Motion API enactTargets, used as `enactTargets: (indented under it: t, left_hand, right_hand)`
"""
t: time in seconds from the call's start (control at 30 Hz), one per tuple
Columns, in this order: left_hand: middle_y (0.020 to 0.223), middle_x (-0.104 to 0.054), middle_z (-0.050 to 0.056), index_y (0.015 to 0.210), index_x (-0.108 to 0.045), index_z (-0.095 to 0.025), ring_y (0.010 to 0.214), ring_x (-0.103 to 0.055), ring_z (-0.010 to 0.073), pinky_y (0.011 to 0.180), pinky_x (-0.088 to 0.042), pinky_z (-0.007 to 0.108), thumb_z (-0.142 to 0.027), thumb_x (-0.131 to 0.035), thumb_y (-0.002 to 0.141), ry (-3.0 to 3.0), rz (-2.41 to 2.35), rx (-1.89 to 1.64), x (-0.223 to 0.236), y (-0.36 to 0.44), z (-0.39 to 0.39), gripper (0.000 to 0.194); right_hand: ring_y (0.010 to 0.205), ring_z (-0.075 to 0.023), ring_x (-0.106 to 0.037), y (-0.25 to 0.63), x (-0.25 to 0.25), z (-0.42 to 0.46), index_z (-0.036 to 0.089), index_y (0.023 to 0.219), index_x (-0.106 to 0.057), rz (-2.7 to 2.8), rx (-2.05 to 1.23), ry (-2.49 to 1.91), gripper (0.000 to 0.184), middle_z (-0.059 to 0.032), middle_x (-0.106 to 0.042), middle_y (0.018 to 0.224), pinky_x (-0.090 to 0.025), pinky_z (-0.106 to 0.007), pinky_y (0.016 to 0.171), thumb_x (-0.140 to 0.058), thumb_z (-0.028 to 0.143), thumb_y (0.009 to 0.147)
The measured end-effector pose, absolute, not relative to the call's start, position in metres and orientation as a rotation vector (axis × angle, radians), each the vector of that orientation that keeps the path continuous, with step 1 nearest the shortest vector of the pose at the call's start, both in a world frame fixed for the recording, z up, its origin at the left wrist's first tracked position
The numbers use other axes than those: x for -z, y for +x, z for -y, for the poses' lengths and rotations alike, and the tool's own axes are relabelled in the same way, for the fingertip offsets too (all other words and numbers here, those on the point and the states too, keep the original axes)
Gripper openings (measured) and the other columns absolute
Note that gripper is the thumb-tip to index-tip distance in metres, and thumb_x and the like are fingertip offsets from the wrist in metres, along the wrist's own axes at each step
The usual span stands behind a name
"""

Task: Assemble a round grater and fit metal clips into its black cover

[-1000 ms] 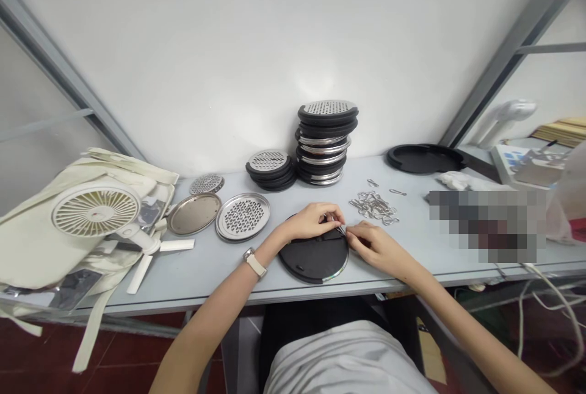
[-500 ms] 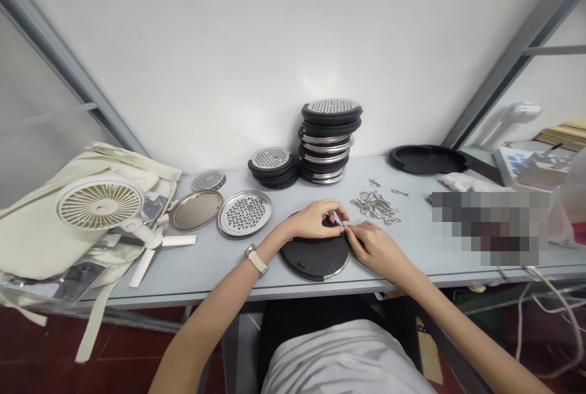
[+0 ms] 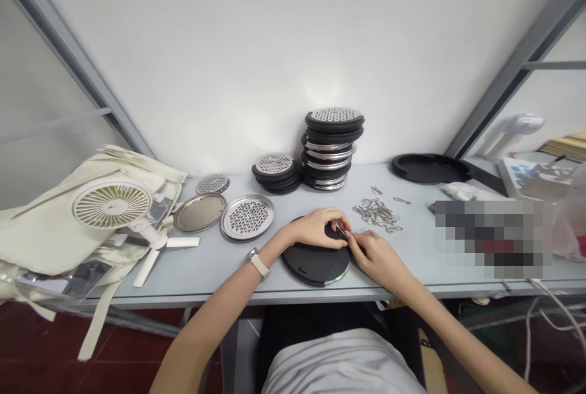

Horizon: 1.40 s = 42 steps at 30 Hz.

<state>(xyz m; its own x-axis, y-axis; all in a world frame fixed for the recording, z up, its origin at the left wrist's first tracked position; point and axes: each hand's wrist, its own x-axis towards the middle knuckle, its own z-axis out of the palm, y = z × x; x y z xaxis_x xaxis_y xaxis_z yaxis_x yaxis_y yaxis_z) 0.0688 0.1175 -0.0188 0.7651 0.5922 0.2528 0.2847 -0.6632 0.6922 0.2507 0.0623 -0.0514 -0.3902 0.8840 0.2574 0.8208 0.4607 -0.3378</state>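
A round black disc [image 3: 315, 265] lies at the table's front edge, with a strip of shiny rim showing at its lower right. Over its far side bends my left hand [image 3: 318, 227], thumb and fingers closed around a small metal clip [image 3: 340, 232] by the disc's upper right edge. My right hand [image 3: 378, 260] rests beside the disc, its thumb and forefinger pinched at the same clip. The fingers partly cover the clip. Just beyond my right hand is a loose pile of wire clips [image 3: 378, 214], with a few lying apart from it.
Behind the disc stand a tall stack of black and silver discs [image 3: 329, 150] and a lower stack [image 3: 276, 177]. Left are a grater plate [image 3: 247, 217], a plain metal plate [image 3: 200, 212], and a fan [image 3: 112, 205] on a pale bag. A black tray [image 3: 428, 169] lies back right.
The view has tilted up slightly, so things sit lower in the picture. My hands stay at the disc's edge; the left fingers have curled a little more around the clip.
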Motion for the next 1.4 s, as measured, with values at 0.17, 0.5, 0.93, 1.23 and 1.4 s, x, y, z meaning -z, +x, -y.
enactTargets:
  t: [0.17, 0.5, 0.93, 1.23, 1.4]
  left_hand:
    - [0.086, -0.061, 0.001, 0.087, -0.060, -0.016, 0.081, -0.053, 0.0126, 0.077, -0.045, 0.024, -0.020, -0.068, 0.065, 2.370, -0.668, -0.662, 0.020, 0.069, -0.119, 0.023]
    - [0.090, -0.060, 0.003, 0.086, -0.059, -0.017, 0.084, -0.053, 0.0148, 0.079, -0.044, 0.027, -0.022, -0.070, 0.065, 2.414, -0.700, -0.693, 0.017, 0.068, -0.116, 0.024]
    - [0.088, -0.059, 0.002, 0.086, -0.057, -0.018, 0.083, -0.052, 0.0145, 0.079, -0.043, 0.026, -0.023, -0.068, 0.067, 2.498, -0.713, -0.711, 0.016, 0.068, -0.114, 0.023]
    - [0.086, -0.061, 0.002, 0.085, -0.060, -0.018, 0.084, -0.056, 0.0161, 0.082, -0.042, 0.028, -0.034, -0.068, 0.069, 2.599, -0.814, -0.656, 0.017, 0.069, -0.114, 0.024]
    - [0.094, -0.059, 0.005, 0.092, -0.057, -0.018, 0.090, -0.056, 0.0185, 0.086, -0.042, 0.032, -0.037, -0.064, 0.072, 2.718, -0.849, -0.676, 0.016, 0.070, -0.108, 0.028]
  right_hand:
    - [0.055, -0.0181, -0.057, 0.253, 0.050, -0.065, 0.020, 0.065, -0.055, 2.375, -0.259, -1.385, 0.046, -0.0053, -0.064, 0.058, -0.035, -0.028, 0.063, -0.026, 0.029, 0.099]
    - [0.062, -0.0192, -0.060, 0.254, 0.052, -0.063, 0.021, 0.064, -0.052, 2.274, -0.363, -1.388, 0.043, -0.0045, -0.065, 0.061, -0.033, -0.027, 0.061, -0.029, 0.034, 0.098]
    - [0.051, -0.0164, -0.055, 0.249, 0.047, -0.063, 0.021, 0.058, -0.050, 2.178, -0.417, -1.482, 0.045, -0.0029, -0.062, 0.054, -0.030, -0.026, 0.053, -0.030, 0.035, 0.097]
    - [0.062, -0.0205, -0.062, 0.251, 0.053, -0.064, 0.020, 0.064, -0.058, 2.248, -0.288, -1.409, 0.046, -0.0064, -0.068, 0.062, -0.036, -0.028, 0.061, -0.029, 0.031, 0.097]
    - [0.066, -0.0218, -0.063, 0.252, 0.056, -0.064, 0.020, 0.067, -0.058, 2.229, -0.273, -1.423, 0.043, -0.0074, -0.069, 0.065, -0.037, -0.028, 0.062, -0.029, 0.029, 0.097]
